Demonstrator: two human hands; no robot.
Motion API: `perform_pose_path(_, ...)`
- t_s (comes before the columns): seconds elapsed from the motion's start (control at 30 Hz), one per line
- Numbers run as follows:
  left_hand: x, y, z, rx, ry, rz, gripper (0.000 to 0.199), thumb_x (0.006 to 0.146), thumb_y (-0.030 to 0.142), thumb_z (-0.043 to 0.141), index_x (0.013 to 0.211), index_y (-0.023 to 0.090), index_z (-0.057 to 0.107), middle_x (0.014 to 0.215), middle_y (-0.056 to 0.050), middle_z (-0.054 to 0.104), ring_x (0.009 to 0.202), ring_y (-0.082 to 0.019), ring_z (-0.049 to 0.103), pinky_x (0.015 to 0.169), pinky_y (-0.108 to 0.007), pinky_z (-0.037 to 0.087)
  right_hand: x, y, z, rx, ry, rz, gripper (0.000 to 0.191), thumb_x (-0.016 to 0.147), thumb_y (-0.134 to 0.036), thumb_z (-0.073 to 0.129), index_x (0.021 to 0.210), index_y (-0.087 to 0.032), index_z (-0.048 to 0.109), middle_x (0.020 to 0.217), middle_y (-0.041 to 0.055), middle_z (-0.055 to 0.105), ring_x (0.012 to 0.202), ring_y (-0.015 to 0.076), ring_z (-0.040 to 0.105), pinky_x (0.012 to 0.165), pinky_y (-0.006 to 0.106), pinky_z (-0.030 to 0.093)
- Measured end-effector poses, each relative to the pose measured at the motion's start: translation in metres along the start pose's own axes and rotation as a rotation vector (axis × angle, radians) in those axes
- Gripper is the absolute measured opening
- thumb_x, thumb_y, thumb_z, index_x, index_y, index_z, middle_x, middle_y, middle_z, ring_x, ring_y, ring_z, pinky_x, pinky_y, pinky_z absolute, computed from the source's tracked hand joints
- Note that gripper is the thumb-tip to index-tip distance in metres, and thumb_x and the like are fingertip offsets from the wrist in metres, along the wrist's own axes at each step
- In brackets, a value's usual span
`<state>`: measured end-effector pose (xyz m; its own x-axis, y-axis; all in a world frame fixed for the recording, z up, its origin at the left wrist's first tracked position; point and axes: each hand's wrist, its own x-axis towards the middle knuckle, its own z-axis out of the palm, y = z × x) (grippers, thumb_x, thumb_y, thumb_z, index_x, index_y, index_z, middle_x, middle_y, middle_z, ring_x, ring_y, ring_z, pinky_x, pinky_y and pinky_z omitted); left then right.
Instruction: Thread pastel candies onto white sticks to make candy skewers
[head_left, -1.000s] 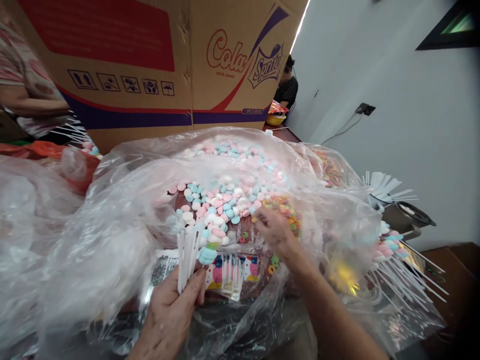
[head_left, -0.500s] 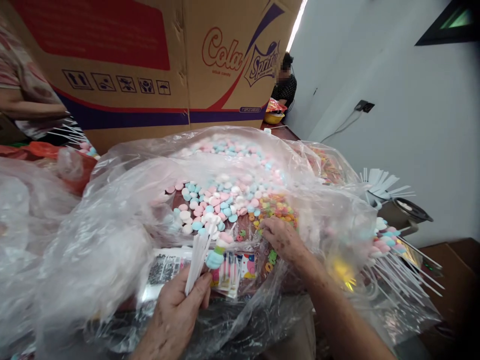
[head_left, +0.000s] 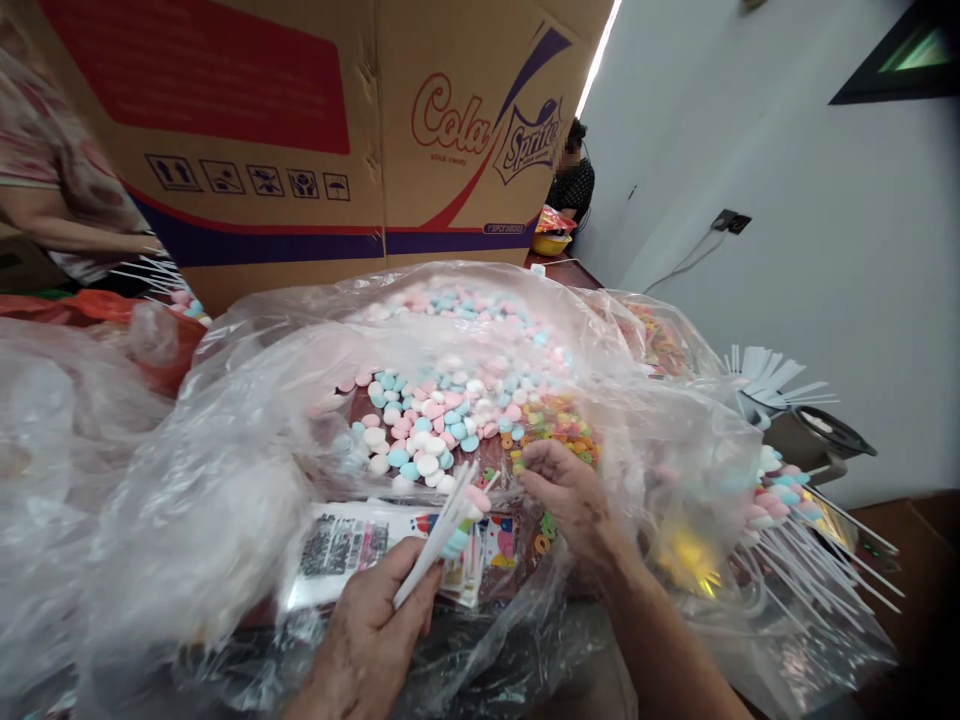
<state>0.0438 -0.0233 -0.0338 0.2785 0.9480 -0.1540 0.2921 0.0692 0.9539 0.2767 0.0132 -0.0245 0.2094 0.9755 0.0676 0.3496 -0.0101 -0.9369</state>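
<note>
- cardboard box [head_left: 401, 180], right half of its front: "cola" [head_left: 450, 115] in red outlined letters, "stick candy" [head_left: 448, 158] in small print beneath
- toward the right edge of that face: "sprite" [head_left: 531, 142] in purple within a jagged outline
- near its lower right corner: a small purple label [head_left: 505, 229] that seems to read "1*30pcs*24boxes"
- left half: five handling signs [head_left: 265, 179] in a row, up arrows first, umbrella last
- upper left: a red panel [head_left: 210, 85], its lines unreadable
- toward the surface's [head_left: 363, 406] near edge: a white packet [head_left: 319, 592] with a dark printed block [head_left: 335, 545], unreadable
</note>
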Motion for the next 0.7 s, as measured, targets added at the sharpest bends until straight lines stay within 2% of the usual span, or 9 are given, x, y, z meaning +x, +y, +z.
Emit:
perform_pose_path(0.1, 0.001, 0.005, -0.002, 0.064, -0.073, -0.019, 0.026, 0.087, 0.039, 0.049, 0.074, 0.022, 0.064, 0.050, 0.005, 0.049, 0.049, -0.017, 0.047, 0.050, -0.025, 0.032, -0.005, -0.004, 0.007, 0.364, 0.034, 0.060, 0.023, 0.068, -0.033, 0.074, 0.083, -0.020, 0.062, 0.068, -0.0030, 0.061, 0.059, 0.0118, 0.053, 0.054, 0.023, 0.044)
perform_pose_path(0.27, 0.002, 0.013, 0.000, 0.164, -0.110, -0.039, 0.029, 0.089, 0.041, 0.043, 0.074, 0.022, 0.060, 0.052, 0.006, 0.045, 0.052, -0.017, 0.043, 0.052, -0.025, 0.030, -0.012, -0.007, 0.019, 0.531, 0.060, 0.068, 0.026, 0.063, -0.031, 0.081, 0.083, -0.020, 0.067, 0.069, -0.0024, 0.064, 0.063, 0.0117, 0.057, 0.057, 0.023, 0.048)
perform_pose_path(0.4, 0.004, 0.015, 0.000, 0.168, -0.121, -0.059, 0.029, 0.089, 0.040, 0.040, 0.072, 0.022, 0.055, 0.052, 0.007, 0.043, 0.053, -0.016, 0.041, 0.053, -0.025, 0.029, -0.014, -0.001, 0.021, 0.426, 0.054, -0.022, 0.020, 0.070, -0.027, 0.076, 0.087, -0.022, 0.066, 0.076, -0.0012, 0.064, 0.066, 0.0121, 0.059, 0.061, 0.024, 0.050)
perform_pose_path(0.57, 0.003, 0.013, 0.000, 0.131, -0.141, -0.073, 0.029, 0.089, 0.040, 0.040, 0.071, 0.022, 0.054, 0.051, 0.007, 0.042, 0.051, -0.016, 0.040, 0.051, -0.025, 0.028, -0.017, 0.000, 0.021, 0.024, 0.106, -0.360, 0.007, 0.079, -0.020, 0.065, 0.085, -0.023, 0.067, 0.089, 0.0032, 0.065, 0.084, 0.0168, 0.061, 0.079, 0.031, 0.051)
perform_pose_path(0.63, 0.003, 0.010, -0.001, 0.113, -0.128, -0.078, 0.029, 0.089, 0.040, 0.042, 0.072, 0.021, 0.056, 0.052, 0.006, 0.043, 0.052, -0.016, 0.042, 0.052, -0.025, 0.029, -0.020, -0.002, 0.022, -0.034, 0.113, -0.407, 0.008, 0.081, -0.019, 0.064, 0.086, -0.023, 0.068, 0.088, 0.0032, 0.065, 0.086, 0.0173, 0.061, 0.082, 0.032, 0.051)
perform_pose_path(0.7, 0.003, 0.006, -0.001, 0.094, -0.106, -0.070, 0.028, 0.089, 0.039, 0.044, 0.072, 0.021, 0.057, 0.051, 0.006, 0.046, 0.052, -0.016, 0.044, 0.053, -0.026, 0.029, -0.023, -0.002, 0.023, -0.007, 0.122, -0.393, 0.011, 0.082, -0.018, 0.063, 0.089, -0.024, 0.068, 0.090, 0.0028, 0.066, 0.087, 0.0168, 0.062, 0.080, 0.030, 0.051)
